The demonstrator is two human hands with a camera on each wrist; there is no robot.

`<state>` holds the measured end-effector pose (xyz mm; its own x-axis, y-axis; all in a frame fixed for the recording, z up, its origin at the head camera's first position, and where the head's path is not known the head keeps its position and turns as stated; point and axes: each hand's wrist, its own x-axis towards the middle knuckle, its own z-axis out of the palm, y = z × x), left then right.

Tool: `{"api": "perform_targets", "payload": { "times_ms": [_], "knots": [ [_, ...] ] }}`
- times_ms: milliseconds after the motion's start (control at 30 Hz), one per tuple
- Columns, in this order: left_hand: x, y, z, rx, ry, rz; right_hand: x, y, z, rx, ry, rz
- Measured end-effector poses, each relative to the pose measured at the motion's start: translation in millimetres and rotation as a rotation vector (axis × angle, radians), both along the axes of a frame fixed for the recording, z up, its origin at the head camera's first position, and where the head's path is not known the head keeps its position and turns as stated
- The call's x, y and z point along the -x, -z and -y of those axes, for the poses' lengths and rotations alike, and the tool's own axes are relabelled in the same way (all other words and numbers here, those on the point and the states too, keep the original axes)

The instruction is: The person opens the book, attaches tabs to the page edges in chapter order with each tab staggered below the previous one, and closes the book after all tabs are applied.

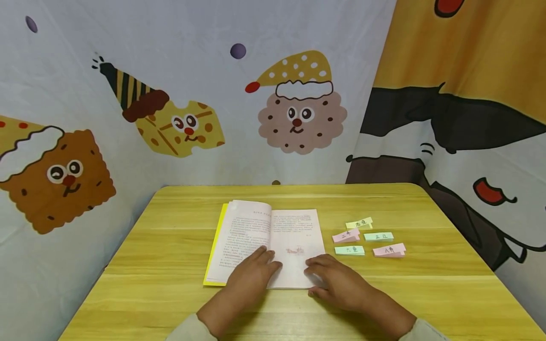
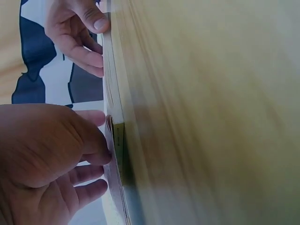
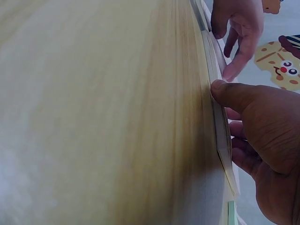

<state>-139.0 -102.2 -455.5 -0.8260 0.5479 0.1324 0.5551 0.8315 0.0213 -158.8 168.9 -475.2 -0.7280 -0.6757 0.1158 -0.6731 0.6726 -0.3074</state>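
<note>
An open book (image 1: 294, 272) with a yellow cover lies on the wooden table, its printed pages facing up. My left hand (image 1: 250, 277) rests on the lower part near the spine, fingers on the left page and thumb reaching over the right page. At the lower right corner, my right hand (image 1: 341, 284) has its fingertips on the right page's outer margin. In the right wrist view its thumb (image 3: 225, 91) touches the book's bottom edge. The left wrist view shows the left fingers loosely bent over the book's edge (image 2: 117, 93).
Several folded paper slips with handwriting stand right of the book: a yellow slip (image 1: 359, 223), pink slips (image 1: 389, 251) and green slips (image 1: 349, 251). A cartoon-printed curtain (image 1: 239, 142) hangs behind the wooden table (image 1: 170, 237).
</note>
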Motion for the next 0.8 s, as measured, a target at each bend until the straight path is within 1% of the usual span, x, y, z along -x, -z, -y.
{"api": "perform_targets", "payload": {
  "times_ms": [67,300,533,633,800],
  "knots": [
    [-0.9,0.4,0.0,-0.001,0.014,0.005,-0.1,0.2,-0.1,0.002,0.002,-0.003],
    [-3.6,1.1,0.7,-0.021,-0.036,0.066,-0.1,0.7,0.2,-0.004,0.002,-0.007],
    [-3.9,0.5,-1.8,-0.044,-0.069,0.103,0.1,1.5,0.0,-0.006,0.002,-0.008],
    [-3.8,-0.9,-3.7,-0.062,-0.080,0.127,0.3,2.2,-0.2,-0.009,0.001,-0.012],
    [-3.1,-1.4,-4.8,-0.081,-0.086,0.138,0.3,3.0,-0.6,-0.011,-0.001,-0.020]
  ]
}}
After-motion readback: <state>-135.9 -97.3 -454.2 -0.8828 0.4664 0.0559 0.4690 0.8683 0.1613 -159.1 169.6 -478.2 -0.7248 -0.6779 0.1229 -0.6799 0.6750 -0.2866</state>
